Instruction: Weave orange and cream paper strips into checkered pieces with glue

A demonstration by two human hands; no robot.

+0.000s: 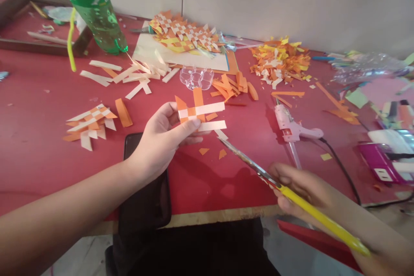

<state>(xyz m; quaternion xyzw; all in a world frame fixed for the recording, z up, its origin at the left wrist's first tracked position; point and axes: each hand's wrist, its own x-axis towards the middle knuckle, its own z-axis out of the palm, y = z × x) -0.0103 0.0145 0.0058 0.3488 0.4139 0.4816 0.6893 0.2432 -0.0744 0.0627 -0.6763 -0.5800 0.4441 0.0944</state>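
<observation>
Underneath woven paper (192,112): red tabletop (48,172), orange scraps (222,154); pale wall (291,0) behind.

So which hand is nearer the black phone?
Left. The left hand partly overlaps the far end of the black phone in view; the right hand is well off to the right.

Bright, slightly hazy light washed over the far wall (291,4) and the red surface (226,196) — a soft shadow lay just nearer than the left hand (163,136). Crumpled plastic (371,68) glinted far right; outer edges looked smeared and stretched.
</observation>
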